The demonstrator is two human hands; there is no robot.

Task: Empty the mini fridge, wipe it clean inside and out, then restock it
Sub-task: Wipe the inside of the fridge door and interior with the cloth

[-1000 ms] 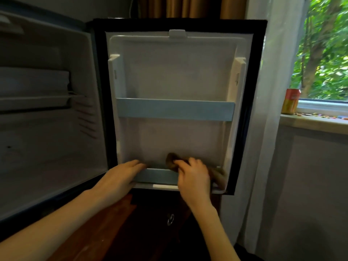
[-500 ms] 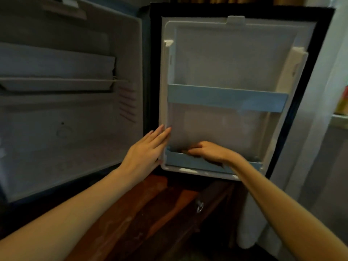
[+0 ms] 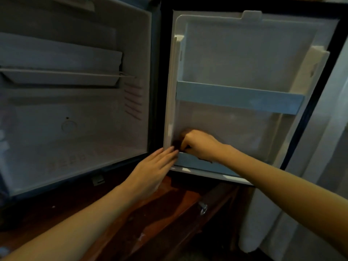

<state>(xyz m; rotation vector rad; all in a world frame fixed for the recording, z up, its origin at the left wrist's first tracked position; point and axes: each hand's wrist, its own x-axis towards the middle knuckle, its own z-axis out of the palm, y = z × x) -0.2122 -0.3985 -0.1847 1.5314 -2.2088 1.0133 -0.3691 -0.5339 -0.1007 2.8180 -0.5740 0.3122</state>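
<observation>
- Since a second ago the right hand has travelled with the cloth from the 3 o'clock end of the bottom door shelf to its 9 o'clock end. The left hand has left the front of that shelf's rail for the door's hinge-side edge.
- At 9 o'clock in view the mini fridge stands open, its pale cavity facing the camera, with the ice-box tray up at 10 o'clock.
- Rising from 7 o'clock, the left hand lies flat with its fingers straight and together. Its fingertips touch the lower hinge-side corner of the door, and it has hold of nothing.
- Just beyond those fingertips a dark brown scrap of the cloth shows, pressed into the corner where the bottom door shelf meets the door's side wall.
- Reaching in from 4 o'clock, the right hand is curled round the cloth, knuckles up, inside the 9 o'clock end of the shelf.
- From the right hand's spot, the upper rail spans the swung-open door at 1 o'clock.
- Below the fridge, at 6 o'clock, is a wooden cabinet with a metal ring pull.
- A pale curtain hangs at 4 o'clock, beside the door's outer edge.
</observation>
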